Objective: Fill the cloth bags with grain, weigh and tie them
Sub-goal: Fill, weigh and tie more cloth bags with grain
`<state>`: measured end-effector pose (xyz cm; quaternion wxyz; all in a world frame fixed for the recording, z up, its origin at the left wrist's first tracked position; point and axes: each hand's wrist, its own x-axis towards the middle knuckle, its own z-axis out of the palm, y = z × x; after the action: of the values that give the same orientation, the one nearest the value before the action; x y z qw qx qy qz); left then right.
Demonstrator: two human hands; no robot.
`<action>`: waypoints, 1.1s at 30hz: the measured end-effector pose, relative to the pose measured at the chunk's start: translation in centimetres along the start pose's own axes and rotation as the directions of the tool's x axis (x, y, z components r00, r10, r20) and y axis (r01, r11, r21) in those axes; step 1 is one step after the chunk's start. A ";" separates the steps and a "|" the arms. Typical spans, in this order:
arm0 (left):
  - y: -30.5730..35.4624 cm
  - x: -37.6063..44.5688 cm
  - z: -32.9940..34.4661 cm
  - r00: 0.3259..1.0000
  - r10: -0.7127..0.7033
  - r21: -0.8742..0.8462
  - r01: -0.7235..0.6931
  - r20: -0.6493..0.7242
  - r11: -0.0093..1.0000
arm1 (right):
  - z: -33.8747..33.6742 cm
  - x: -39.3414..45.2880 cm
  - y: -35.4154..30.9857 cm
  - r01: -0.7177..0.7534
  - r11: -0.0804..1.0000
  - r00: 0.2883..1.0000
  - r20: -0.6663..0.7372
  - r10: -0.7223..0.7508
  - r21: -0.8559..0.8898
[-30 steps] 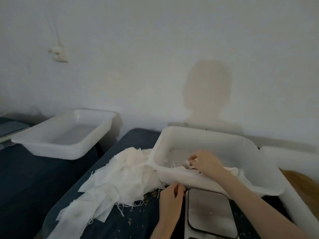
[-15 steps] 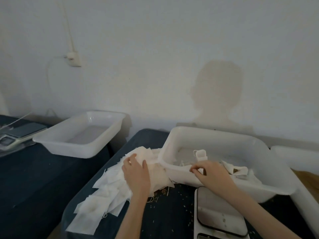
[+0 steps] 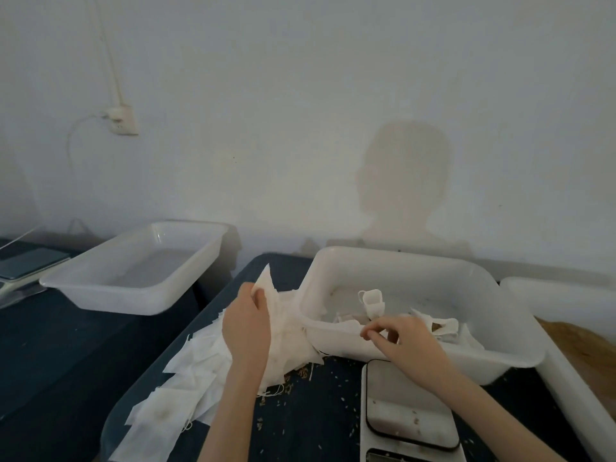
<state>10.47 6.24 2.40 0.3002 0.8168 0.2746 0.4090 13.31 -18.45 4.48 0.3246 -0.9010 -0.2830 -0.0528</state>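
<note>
White cloth bag [image 3: 265, 288] has just been lifted off the pile [image 3: 200, 355] and is pinched by the left hand [image 3: 246, 328]. The right hand [image 3: 403, 341], fingers loosely curled and holding nothing, is rested on the tub [image 3: 393, 261] rim. Grain [image 3: 586, 348] is kept further right, so filling comes next.

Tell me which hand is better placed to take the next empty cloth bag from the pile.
Probably the left hand: it already pinches a cloth bag raised from the pile. The right hand rests at the tub rim.
</note>
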 end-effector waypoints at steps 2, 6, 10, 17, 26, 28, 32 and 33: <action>2.2 -0.2 -1.6 0.998 0.054 -0.106 -0.058 -0.038 0.993 | -0.3 -0.1 -0.7 0.006 0.997 1.000 -0.003 -0.005 0.076; 6.3 -0.6 -4.1 0.999 0.031 -0.405 -0.013 0.039 0.914 | -0.8 -0.5 -2.0 -0.084 0.904 0.993 0.106 0.043 0.420; 8.7 -2.3 -4.4 0.947 -0.065 -0.716 0.281 0.313 0.640 | -0.9 -0.5 -3.6 -0.419 0.496 0.904 0.398 0.153 0.760; 9.1 -6.8 -1.4 0.788 -0.090 -0.673 0.574 0.610 0.467 | -1.2 -0.7 -2.7 -0.356 0.251 0.929 0.312 0.198 0.900; 8.9 -9.4 0.4 0.849 -0.053 -0.504 0.360 0.525 0.785 | -3.7 -2.8 1.0 -0.355 0.427 0.915 0.217 0.339 0.832; 9.3 -10.1 0.3 0.921 0.047 -0.479 0.158 0.388 0.863 | -4.7 -3.2 1.6 -0.357 0.510 0.916 0.185 0.356 0.783; 11.4 -11.8 -0.2 0.850 0.355 -0.497 -0.131 0.389 0.858 | -6.0 -4.0 1.9 -0.356 0.626 0.926 0.172 0.336 0.694; 12.1 -12.2 -0.2 0.791 0.397 -0.525 -0.114 0.465 0.843 | -6.1 -4.1 1.8 -0.345 0.637 0.933 0.178 0.313 0.689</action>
<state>6.44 -10.30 5.02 0.4956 0.8319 -0.0497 0.2446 11.42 -25.32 7.14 0.6441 -0.7426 -0.1194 0.1394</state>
